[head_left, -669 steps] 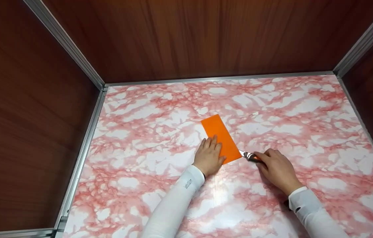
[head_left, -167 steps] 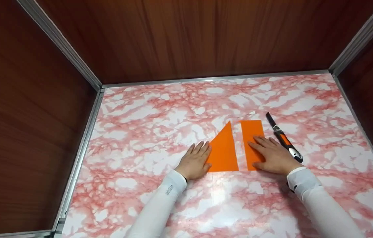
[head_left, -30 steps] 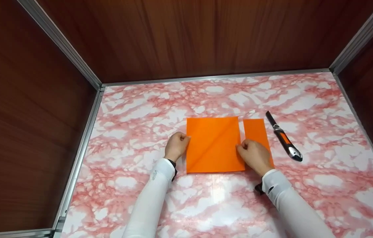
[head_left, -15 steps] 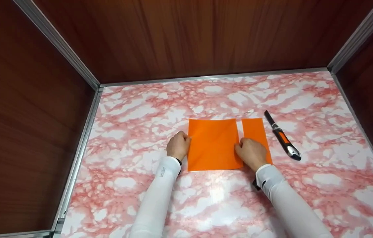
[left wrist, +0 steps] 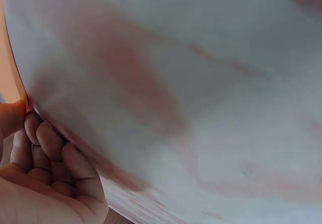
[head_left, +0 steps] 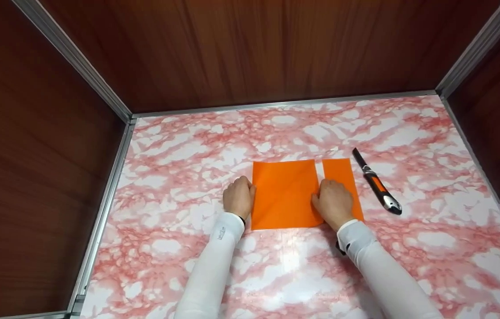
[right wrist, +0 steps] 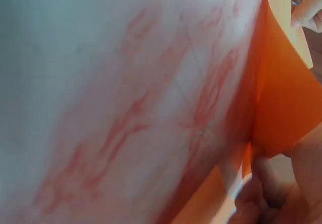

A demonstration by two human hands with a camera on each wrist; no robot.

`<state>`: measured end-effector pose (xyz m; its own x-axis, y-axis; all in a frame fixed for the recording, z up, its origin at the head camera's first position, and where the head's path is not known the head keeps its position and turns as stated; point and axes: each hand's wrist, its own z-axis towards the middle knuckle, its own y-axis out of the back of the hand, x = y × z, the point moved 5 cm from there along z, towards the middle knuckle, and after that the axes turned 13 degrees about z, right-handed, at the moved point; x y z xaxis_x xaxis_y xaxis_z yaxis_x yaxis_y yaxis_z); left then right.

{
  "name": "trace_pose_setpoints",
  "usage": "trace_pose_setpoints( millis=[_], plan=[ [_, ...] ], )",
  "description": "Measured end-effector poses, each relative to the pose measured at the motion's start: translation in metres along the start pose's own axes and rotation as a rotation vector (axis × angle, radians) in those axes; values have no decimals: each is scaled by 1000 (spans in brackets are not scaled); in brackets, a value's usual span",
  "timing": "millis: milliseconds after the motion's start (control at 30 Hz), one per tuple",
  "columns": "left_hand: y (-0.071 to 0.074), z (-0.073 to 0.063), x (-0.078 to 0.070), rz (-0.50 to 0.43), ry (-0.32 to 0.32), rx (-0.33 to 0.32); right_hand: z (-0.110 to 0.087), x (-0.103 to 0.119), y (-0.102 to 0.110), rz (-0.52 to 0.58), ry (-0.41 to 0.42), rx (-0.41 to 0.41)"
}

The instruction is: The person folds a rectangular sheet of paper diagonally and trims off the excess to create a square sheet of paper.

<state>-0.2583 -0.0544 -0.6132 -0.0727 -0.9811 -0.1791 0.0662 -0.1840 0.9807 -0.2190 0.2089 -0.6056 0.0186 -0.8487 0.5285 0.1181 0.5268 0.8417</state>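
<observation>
A square sheet of orange paper (head_left: 285,195) lies spread on the table, slightly bowed, with a faint diagonal crease. At its left edge, my left hand (head_left: 238,197) pinches the sheet between thumb and fingers, and the left wrist view shows the thumb (left wrist: 12,117) on the paper's edge. My right hand (head_left: 335,203) pinches the opposite edge; the right wrist view shows the orange paper (right wrist: 287,93) curving up from the table there. A narrow orange paper strip (head_left: 337,169) lies just to the right, partly hidden under the right hand.
A utility knife (head_left: 377,184) with a black and orange handle lies right of the strip, its dark blade end pointing away. Dark wood-look panels (head_left: 241,53) with metal edging stand behind and on both sides of the red-and-white marbled table (head_left: 188,150).
Earlier the right hand held the knife beside the folded paper. Later the knife lay aside and the strip lay apart. The folded piece was opened; both hands now pinch its edges, slightly closer together.
</observation>
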Motion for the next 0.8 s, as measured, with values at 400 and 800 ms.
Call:
trace_pose_setpoints(
  millis=[400,800],
  plan=[
    [-1,0,0,35,-5,-36,1,25,-23,-36,296,286],
    [2,-10,-15,133,-173,-123,-1,23,-29,-103,288,348]
  ],
)
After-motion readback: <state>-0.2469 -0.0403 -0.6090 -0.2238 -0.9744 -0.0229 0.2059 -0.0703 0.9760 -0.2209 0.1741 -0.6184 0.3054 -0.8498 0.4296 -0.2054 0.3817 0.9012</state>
